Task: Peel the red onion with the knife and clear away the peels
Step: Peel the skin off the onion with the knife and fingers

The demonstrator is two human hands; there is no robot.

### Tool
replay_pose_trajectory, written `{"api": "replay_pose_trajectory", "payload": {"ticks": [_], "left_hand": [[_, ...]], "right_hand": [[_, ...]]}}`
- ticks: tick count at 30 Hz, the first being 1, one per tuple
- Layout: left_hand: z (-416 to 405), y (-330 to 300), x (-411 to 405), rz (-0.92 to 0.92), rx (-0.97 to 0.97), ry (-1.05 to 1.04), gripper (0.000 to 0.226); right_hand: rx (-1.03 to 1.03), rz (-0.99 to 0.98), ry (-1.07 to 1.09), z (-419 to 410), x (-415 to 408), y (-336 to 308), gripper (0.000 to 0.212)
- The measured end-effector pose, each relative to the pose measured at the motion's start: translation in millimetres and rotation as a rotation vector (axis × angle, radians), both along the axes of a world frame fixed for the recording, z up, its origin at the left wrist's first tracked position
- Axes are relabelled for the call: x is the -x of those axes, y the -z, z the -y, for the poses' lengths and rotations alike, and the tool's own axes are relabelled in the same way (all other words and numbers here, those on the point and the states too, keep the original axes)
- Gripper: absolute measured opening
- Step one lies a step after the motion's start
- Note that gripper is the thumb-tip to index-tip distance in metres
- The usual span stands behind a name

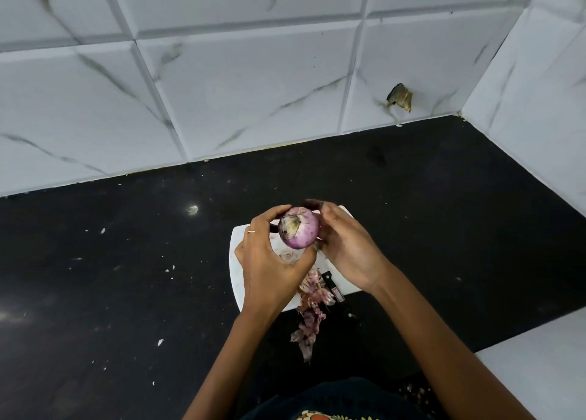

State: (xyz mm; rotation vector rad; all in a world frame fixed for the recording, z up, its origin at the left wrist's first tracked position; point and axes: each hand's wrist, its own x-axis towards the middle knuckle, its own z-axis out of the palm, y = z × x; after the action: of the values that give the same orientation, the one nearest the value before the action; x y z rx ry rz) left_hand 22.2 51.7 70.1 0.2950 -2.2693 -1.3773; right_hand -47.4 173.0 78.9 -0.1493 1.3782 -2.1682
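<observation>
Red onion (299, 227) above the cutting board (236, 238), left hand (272, 257) and right hand (345, 248) each in a curled grip around it.

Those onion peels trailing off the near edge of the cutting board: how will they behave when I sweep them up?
The onion peels look thin and papery, so probably very light and floppy; they will likely crumple rather than lift as one piece. They lie in a loose, ragged pile spilling from the white cutting board onto the black counter, so a push may scatter bits.
</observation>
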Motion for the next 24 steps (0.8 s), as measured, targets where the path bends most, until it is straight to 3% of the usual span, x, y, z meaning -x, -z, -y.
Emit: {"api": "replay_pose_trajectory", "payload": {"ticks": [6,13,16,21,24], "left_hand": [[2,7,1,-0.022,-0.07,0.005,0.061],[10,9,-2,-0.017,-0.074,0.098,0.058],[13,11,-2,-0.006,-0.046,0.074,0.056],[24,24,-7,0.085,-0.008,0.034,0.054],[32,36,-10,0.14,-0.033,-0.029,0.055]], "right_hand": [[-0.042,0.117,-0.127,0,-5,4,0.043],[-0.082,0.065,-0.04,3,-9,3,0.046],[-0.17,-0.047,0.033,7,-10,7,0.041],[-0.575,-0.421,0.068,23,-14,17,0.051],[-0.694,-0.633,0.053,41,-14,27,0.051]]}}
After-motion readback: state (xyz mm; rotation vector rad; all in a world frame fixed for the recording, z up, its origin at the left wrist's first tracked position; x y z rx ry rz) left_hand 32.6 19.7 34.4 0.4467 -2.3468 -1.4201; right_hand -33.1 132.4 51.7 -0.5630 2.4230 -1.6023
